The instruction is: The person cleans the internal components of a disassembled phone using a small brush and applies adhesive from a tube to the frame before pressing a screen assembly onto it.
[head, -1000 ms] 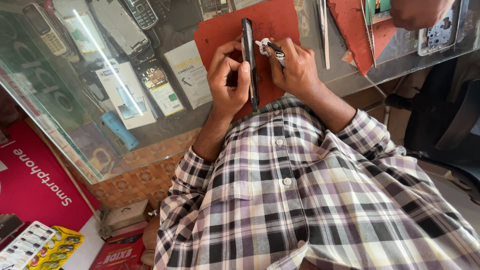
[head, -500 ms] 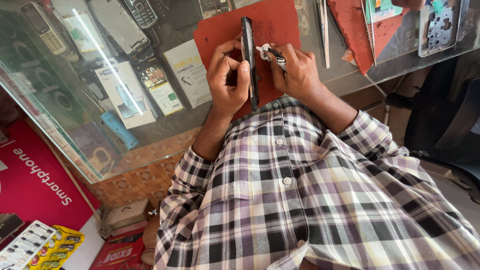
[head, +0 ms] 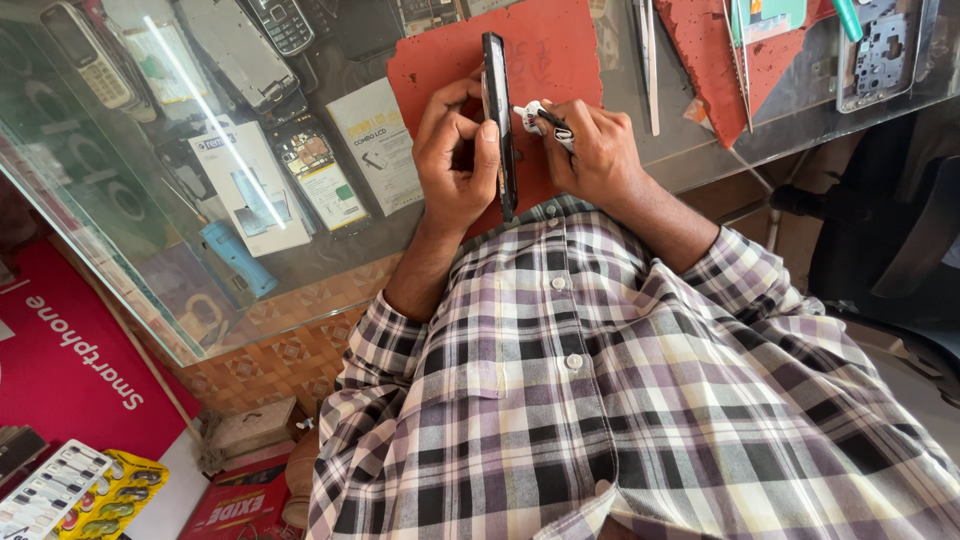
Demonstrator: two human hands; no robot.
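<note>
A black smartphone (head: 497,110) stands on its edge over a red work mat (head: 555,60) on the glass counter. My left hand (head: 452,160) grips the phone from the left side, thumb on its near edge. My right hand (head: 590,150) is closed on a small white tube with a dark tip (head: 537,117), whose end touches the phone's right side. My plaid shirt sleeves fill the lower part of the view.
Metal tweezers (head: 648,60) lie right of the mat, beside a second red mat (head: 715,50) and a grey phone frame (head: 880,50). Under the glass counter (head: 330,260) lie old phones (head: 280,20), boxes and a blue lighter-like item (head: 235,258).
Both hands and the phone stay almost where they were. A person's hand seen at the top right one second ago has left the view.
</note>
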